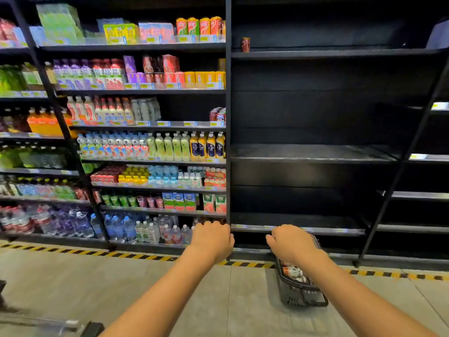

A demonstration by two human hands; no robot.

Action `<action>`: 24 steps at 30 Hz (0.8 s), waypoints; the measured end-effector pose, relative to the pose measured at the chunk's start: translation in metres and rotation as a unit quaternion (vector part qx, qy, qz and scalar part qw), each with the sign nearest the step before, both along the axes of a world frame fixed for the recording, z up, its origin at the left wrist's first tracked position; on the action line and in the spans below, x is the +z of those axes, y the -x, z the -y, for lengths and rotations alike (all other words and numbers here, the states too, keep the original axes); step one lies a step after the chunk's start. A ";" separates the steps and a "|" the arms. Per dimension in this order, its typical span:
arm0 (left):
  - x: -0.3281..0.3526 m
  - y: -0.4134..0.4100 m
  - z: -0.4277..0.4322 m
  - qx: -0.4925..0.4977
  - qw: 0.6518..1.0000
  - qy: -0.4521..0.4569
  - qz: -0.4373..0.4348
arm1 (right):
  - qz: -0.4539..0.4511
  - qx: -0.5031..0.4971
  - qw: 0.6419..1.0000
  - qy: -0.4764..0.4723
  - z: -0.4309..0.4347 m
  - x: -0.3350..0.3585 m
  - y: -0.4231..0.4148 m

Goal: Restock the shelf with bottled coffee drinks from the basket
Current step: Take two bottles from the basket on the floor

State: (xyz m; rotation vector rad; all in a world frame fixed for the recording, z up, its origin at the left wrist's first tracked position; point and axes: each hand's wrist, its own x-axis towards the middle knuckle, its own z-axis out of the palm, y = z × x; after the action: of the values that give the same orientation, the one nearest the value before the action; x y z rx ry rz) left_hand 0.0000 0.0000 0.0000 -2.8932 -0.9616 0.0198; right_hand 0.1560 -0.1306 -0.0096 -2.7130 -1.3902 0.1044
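"Two hands out front. What have they got?"

"The left hand (211, 242) hangs with its fingers loosely curled downward, and nothing shows in it. The right hand (291, 244) is bent over the far end of the basket (301, 295). Its fingertips are hidden behind the knuckles, so I cannot tell whether it holds a handle, a bottle or nothing."

"And the coffee drinks?"

"They're in the basket, which sits on the floor (218, 300), partly hidden by the right wrist and close to the foot of the shelf (303, 154). A few bottles (292, 271) show through its open top, lying on their sides."

"Which way do they point?"

"The basket's long side runs away from the person, toward the shelf. The one clear bottle lies across that, its long axis roughly left to right. Which end carries the cap is too blurred to say."

"How far along would you call it?"

"At the very start, I'd judge. None of the dark boards in the bay ahead shows a coffee bottle. The only thing on them is a single can (245, 44), high up at the left edge. The whole load is left to lift out, stand upright and line up. The neighbouring bay (155, 147) to the left is packed with other drinks."
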 end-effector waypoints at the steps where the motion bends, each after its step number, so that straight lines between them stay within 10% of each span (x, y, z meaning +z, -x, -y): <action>1: -0.002 -0.009 -0.006 -0.003 1.000 0.002 -0.007 | -0.013 -0.001 1.000 -0.001 -0.008 -0.005 -0.008; 24: -0.090 -0.419 -0.253 -0.256 0.960 0.065 -0.091 | -0.008 -0.254 0.965 0.072 -0.185 -0.096 -0.327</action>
State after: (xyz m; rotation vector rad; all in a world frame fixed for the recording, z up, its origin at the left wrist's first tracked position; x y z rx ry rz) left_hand 0.4194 0.2530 -0.0898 -3.0943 -0.1707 0.3151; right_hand 0.4835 0.0543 -0.1056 -3.0797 -0.6655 0.1942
